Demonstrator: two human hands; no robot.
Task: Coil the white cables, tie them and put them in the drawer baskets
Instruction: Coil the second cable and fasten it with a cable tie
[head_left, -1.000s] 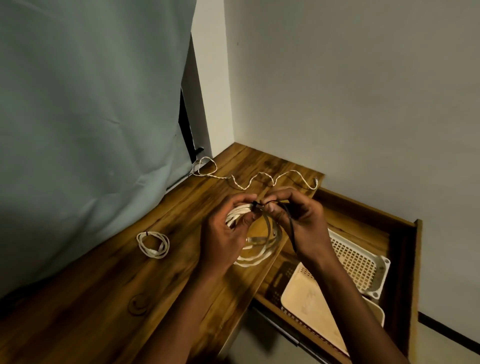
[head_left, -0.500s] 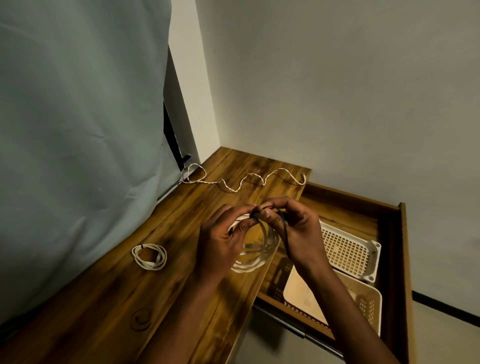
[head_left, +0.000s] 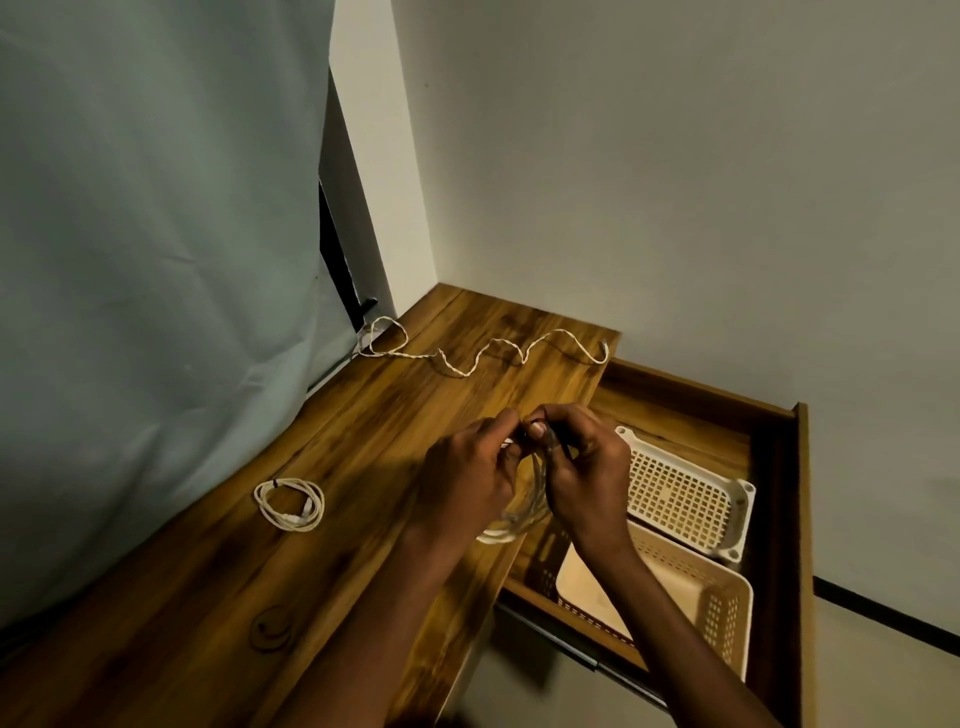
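The coiled white cable (head_left: 511, 512) hangs at the desk's (head_left: 363, 441) front edge, pinched at its top between both hands. The left hand (head_left: 467, 483) curls its fingers round the loops; the right hand (head_left: 582, 478) pinches a dark tie (head_left: 551, 441) against them, thumbnail up. Since a moment ago the hands have closed tighter together and the tie's loose tail no longer dangles. Both forearms rise from six o'clock. At nine o'clock lies a tied coil (head_left: 290, 504); at twelve, a loose cable (head_left: 483, 353); at three, the open drawer (head_left: 779, 519) with its two baskets (head_left: 727, 597).
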